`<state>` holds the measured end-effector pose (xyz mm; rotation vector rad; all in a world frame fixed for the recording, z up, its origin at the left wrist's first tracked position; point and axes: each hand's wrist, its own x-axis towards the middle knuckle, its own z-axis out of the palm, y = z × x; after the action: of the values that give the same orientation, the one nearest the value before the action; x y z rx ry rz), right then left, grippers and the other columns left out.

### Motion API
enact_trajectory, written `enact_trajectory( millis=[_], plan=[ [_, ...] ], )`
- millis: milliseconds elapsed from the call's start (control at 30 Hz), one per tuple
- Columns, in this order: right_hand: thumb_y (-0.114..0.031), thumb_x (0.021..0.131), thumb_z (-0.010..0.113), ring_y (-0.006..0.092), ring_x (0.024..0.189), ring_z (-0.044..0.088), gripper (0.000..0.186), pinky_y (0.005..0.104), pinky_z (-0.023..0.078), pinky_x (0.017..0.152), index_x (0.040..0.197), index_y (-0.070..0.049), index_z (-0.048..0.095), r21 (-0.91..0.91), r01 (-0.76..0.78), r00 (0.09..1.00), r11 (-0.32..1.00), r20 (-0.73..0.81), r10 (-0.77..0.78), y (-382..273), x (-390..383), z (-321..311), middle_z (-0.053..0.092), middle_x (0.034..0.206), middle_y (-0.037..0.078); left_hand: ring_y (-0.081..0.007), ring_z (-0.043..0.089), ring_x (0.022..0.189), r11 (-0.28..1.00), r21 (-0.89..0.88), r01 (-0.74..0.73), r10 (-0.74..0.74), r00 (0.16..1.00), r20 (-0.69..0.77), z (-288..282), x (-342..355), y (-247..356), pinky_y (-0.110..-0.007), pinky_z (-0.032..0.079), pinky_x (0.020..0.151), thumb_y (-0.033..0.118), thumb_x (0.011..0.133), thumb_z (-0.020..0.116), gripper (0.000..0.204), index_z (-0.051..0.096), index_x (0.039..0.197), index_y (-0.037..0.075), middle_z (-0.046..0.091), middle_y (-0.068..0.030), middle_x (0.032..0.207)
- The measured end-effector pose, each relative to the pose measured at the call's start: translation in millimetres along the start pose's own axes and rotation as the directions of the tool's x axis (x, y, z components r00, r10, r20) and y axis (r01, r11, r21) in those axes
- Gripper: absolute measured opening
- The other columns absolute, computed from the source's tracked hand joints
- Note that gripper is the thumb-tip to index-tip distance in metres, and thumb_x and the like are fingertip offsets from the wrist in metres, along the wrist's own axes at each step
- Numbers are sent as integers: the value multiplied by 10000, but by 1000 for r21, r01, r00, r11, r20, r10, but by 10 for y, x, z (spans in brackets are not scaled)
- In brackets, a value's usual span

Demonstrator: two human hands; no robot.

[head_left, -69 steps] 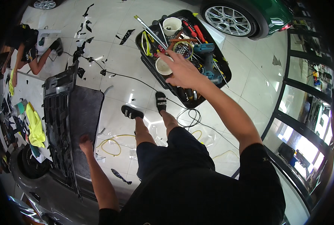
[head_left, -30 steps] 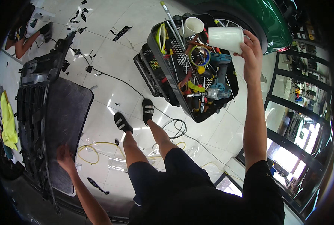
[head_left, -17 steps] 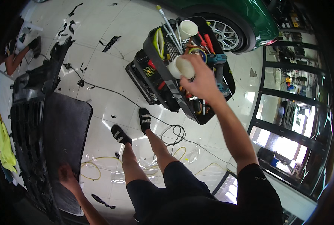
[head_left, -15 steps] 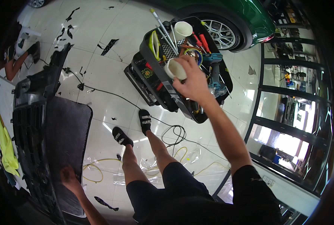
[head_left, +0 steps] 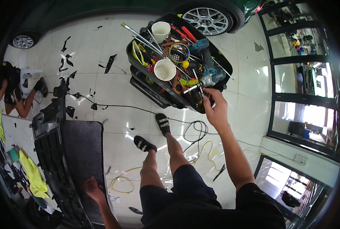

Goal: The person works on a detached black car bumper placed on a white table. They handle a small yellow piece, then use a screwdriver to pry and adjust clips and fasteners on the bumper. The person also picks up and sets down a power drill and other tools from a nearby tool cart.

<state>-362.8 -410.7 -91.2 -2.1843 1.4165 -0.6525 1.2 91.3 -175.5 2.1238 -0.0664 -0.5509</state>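
- At far left, a co-worker (head_left: pixel 10 89) sits low by the white counter (head_left: pixel 10 129), where a yellow-green cloth (head_left: pixel 33 175) lies.
- Next comes the black slatted panel (head_left: pixel 52 147), standing along the edge of the dark grey mat (head_left: pixel 84 147); both look undisturbed since the earlier pictures.
- The left hand (head_left: pixel 94 189) is over the near part of the mat, much as half a second ago. Its fingers are loosely curled; I cannot tell whether it touches the mat or holds anything.
- The main change is in the middle: the front white cup (head_left: pixel 165 70), in the right hand's grip half a second ago, now stands by itself in the black tool tray (head_left: pixel 141 68), mouth up, near the tray's left edge. The rear white cup (head_left: pixel 160 32) stands farther back, apart from it.
- The right hand (head_left: pixel 207 95) has moved from the cup to the tray's near right corner. Thumb and fingers are bent toward each other beside a slim metal rod (head_left: pixel 191 89); whether they pinch it I cannot tell. With the cup let go, this hand appears free to handle the tray's other contents.
- Just beyond those fingers lies the teal-and-black power tool (head_left: pixel 207 57), its nose close to them but seemingly ungripped.
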Motion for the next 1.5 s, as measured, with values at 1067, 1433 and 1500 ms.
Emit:
enact_trajectory(
  millis=[1067,1433,1500],
  plan=[
    [-199,943,635,450,943,717,386,481,555,869,1255,24,591,-216,-345,925,913,88,370,814,832,-304,744,966,248,-70,443,507,967,253,-11,21,999,-37,50,34,38,-249,358,427,280,1071,643,255,589,989,45,499,1,690],
    [-254,931,693,481,996,697,485,535,558,886,1296,27,541,-199,-436,846,878,242,475,642,1046,-587,678,1060,295,-91,442,517,954,229,193,-184,981,-61,-8,106,144,-267,367,439,301,1075,632,245,534,998,90,476,2,702],
    [-248,917,709,451,1054,668,526,525,545,908,1355,-11,539,-151,-373,889,915,224,399,542,987,-492,638,1115,265,-98,451,522,946,267,184,-182,983,-33,-12,126,180,-276,378,442,299,1078,629,236,529,1005,97,478,1,706]
  ],
)
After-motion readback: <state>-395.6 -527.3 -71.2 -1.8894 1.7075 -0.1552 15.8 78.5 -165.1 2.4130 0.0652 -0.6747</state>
